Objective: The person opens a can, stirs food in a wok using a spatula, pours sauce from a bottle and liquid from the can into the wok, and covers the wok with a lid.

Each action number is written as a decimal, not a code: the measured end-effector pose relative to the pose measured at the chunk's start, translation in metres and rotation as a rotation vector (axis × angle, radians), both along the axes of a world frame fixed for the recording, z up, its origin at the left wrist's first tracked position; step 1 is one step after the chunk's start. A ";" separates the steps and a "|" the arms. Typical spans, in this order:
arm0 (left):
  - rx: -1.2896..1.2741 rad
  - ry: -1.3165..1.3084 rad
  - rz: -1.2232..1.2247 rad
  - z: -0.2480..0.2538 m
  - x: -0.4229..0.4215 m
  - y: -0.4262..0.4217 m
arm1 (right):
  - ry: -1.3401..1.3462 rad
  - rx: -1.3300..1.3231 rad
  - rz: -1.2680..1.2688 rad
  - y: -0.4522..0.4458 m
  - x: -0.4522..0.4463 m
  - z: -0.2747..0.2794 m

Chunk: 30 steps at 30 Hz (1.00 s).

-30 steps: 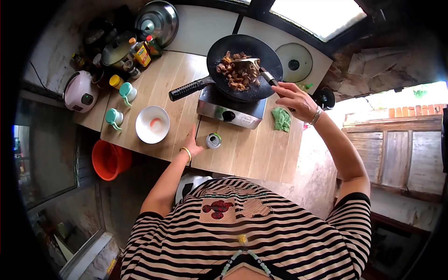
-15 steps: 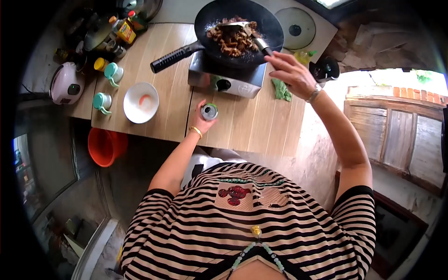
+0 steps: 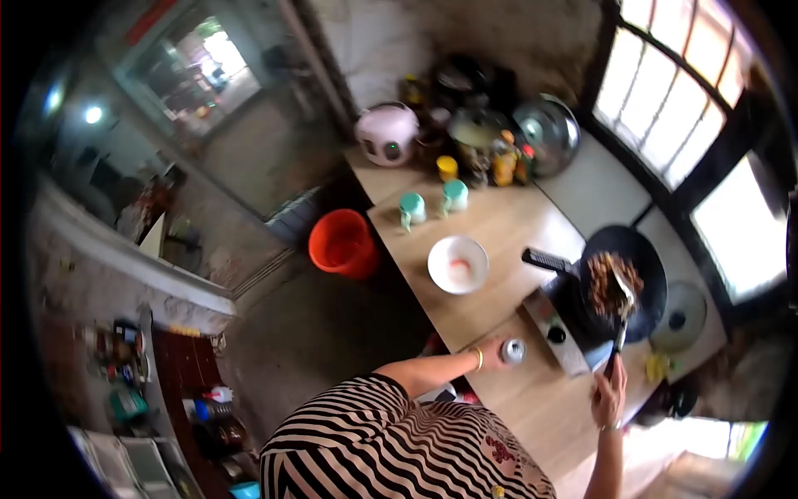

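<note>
My left hand [image 3: 492, 354] is wrapped round a drink can [image 3: 514, 351] with a silver top, near the front edge of the table. In my right hand [image 3: 609, 399] is the dark handle of a metal spatula [image 3: 622, 293], its blade resting among browned chopped food [image 3: 602, 279]. That food lies in a black wok [image 3: 652, 258], which sits on a silver portable stove [image 3: 555, 333]. The wok's handle [image 3: 547, 260] points left over the table. A white bowl [image 3: 474, 249] with a reddish residue stands beyond my left hand.
Two green-lidded jars [image 3: 411, 208], a yellow-lidded jar [image 3: 447, 169], sauce bottles [image 3: 504, 162] and a pink rice cooker [image 3: 387, 135] stand at the table's far end. A red bucket [image 3: 342, 241] is on the floor. A glass lid [image 3: 688, 320] lies beside the wok.
The head view has swung left, bringing the doorway, floor and window into view. My left hand still holds the can; my right still holds the spatula in the wok.
</note>
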<state>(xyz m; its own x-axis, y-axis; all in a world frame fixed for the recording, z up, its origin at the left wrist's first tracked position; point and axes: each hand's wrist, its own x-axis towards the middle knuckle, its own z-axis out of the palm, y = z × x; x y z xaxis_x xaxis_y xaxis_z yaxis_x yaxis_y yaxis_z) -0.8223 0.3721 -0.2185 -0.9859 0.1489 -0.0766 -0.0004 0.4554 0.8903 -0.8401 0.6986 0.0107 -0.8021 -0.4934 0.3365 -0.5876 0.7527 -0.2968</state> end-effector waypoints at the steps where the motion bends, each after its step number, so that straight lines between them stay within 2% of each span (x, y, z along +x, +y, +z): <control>1: 0.047 -0.068 -0.053 0.027 -0.001 -0.010 | -0.012 -0.059 -0.015 0.003 0.003 -0.011; 2: 0.096 -0.126 -0.077 0.048 -0.001 -0.019 | -0.088 -0.106 -0.093 -0.004 0.010 -0.006; 3: 0.094 -0.015 -0.035 0.047 0.003 -0.024 | -0.194 -0.209 -0.171 -0.015 0.016 0.005; 5: 0.037 -0.064 -0.118 0.087 0.000 -0.039 | -0.079 -0.205 -0.185 -0.009 0.016 -0.010; 7: 0.032 0.024 -0.110 0.114 0.000 -0.045 | -0.244 -0.386 -0.349 -0.021 0.017 0.004; 8: 0.092 0.021 -0.156 0.117 -0.005 -0.047 | -0.230 -0.424 -0.360 -0.020 0.013 -0.004; 9: 0.130 0.066 -0.173 0.127 -0.009 -0.049 | -0.088 -0.324 -0.298 -0.001 0.000 -0.031; 11: 0.215 0.142 -0.216 0.150 -0.012 -0.048 | -0.366 -0.569 -0.536 -0.003 -0.008 -0.038; 14: 0.329 0.146 -0.315 0.172 -0.022 -0.047 | -0.402 -0.510 -0.604 0.018 -0.029 -0.060; 15: 0.376 0.150 -0.342 0.184 -0.023 -0.045 | -0.298 -0.565 -0.552 0.031 -0.036 -0.077; 16: 0.448 0.065 -0.370 0.210 -0.023 -0.043 | -0.286 -0.551 -0.536 0.029 -0.032 -0.062; 17: 0.570 -0.022 -0.378 0.213 -0.026 -0.040 | -0.278 -0.536 -0.530 0.031 -0.026 -0.047; 18: 0.669 -0.099 -0.467 0.221 -0.030 -0.041 | -0.301 -0.621 -0.529 0.012 -0.007 -0.005; 19: 0.692 -0.239 -0.552 0.226 -0.038 -0.043 | -0.267 -0.688 -0.469 0.024 -0.007 -0.022; 20: 0.697 -0.269 -0.580 0.221 -0.046 -0.046 | -0.218 -0.574 -0.432 0.031 -0.002 -0.024; 21: 0.623 -0.267 -0.528 0.272 -0.041 -0.046 | -0.201 -0.451 -0.487 0.026 0.007 -0.014; 22: 0.579 -0.261 -0.591 0.253 -0.058 -0.048 | -0.358 -0.317 -0.607 0.024 0.013 -0.007; 23: 0.611 -0.397 -0.591 0.294 -0.053 -0.042 | -0.492 -0.413 -0.642 0.010 0.023 0.023; 24: 0.736 -0.416 -0.597 0.289 -0.061 -0.035 | -0.431 -0.562 -0.627 0.013 0.026 0.011; 25: 0.682 -0.391 -0.553 0.301 -0.067 -0.029 | -0.381 -0.769 -0.542 0.022 0.022 -0.014; 26: 0.731 -0.433 -0.584 0.306 -0.069 -0.020 | -0.356 -0.849 -0.531 0.029 0.023 -0.033; 27: 0.771 -0.442 -0.598 0.314 -0.080 -0.015 | -0.247 -0.886 -0.555 0.018 0.027 -0.020; 28: 0.745 -0.464 -0.616 0.318 -0.089 -0.011 | -0.241 -0.774 -0.641 0.011 0.038 0.003; 30: 0.721 -0.532 -0.639 0.325 -0.101 0.000 | -0.213 -0.678 -0.669 0.012 0.051 0.009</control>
